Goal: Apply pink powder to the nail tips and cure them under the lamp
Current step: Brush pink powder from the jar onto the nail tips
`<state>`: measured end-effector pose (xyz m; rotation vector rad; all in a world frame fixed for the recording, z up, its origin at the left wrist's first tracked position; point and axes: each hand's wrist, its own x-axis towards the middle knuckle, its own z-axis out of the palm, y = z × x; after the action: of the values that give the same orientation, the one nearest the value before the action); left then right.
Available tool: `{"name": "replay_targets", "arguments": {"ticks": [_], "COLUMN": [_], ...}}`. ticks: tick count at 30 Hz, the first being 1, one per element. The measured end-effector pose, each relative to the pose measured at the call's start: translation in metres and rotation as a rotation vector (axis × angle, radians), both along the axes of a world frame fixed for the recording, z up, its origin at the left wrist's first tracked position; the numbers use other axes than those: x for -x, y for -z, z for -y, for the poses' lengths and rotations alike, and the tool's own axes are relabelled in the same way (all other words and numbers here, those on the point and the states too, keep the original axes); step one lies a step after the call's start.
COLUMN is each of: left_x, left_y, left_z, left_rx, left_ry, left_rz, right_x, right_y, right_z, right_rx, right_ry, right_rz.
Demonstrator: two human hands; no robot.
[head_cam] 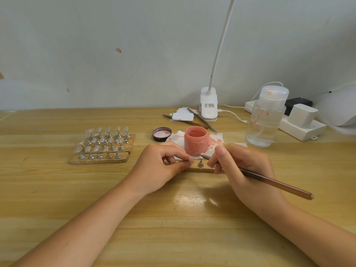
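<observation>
Open pink powder jar (196, 143) upright on stained tissue, clear nail tips (102, 142) on stands at left.

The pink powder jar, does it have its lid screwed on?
No. The pink powder jar stands open, and its dark lid lies upturned on the table to its left.

Pale wall (134, 45) (few reddish marks), glossy wooden desk (173, 228), lamp glare.
</observation>
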<state>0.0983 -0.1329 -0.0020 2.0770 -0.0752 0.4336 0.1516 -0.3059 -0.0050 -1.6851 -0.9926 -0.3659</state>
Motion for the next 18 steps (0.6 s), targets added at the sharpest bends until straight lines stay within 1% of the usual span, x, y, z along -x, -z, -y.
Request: {"name": "replay_targets", "arguments": {"ticks": [2,6,9,11,15,18], "left_x": [-0.0005,-0.0016,-0.0021,-0.0023,-0.0021,-0.0021], "left_y": [0.0005,0.0017,0.0015,0.0014,0.0018,0.0027], "left_z": [-0.0002,-0.0009,-0.0005,0.0,0.0001,-0.0002], "left_rx": [0.0,0.021,0.015,0.007,0.011,0.012], "left_ry": [-0.007,-0.019,-0.026,-0.036,-0.041,-0.053], "left_rz": [0.01,0.025,0.032,0.03,0.031,0.036], "right_x": [0.0004,0.0021,0.0007,0.0001,0.0019,0.0017], "right_y": [-0.0007,0.0011,0.001,0.0004,0.0011,0.0], "right_z": [-0.0006,0.0013,0.0013,-0.0002,0.0003,0.0009], "right_rx": [0.03,0.081,0.033,0.036,0.101,0.052], "right_ry": [-0.005,-0.102,-0.068,-0.026,-0.079,-0.05], "right_rz": [0.001,-0.003,0.016,0.021,0.015,0.02]}}
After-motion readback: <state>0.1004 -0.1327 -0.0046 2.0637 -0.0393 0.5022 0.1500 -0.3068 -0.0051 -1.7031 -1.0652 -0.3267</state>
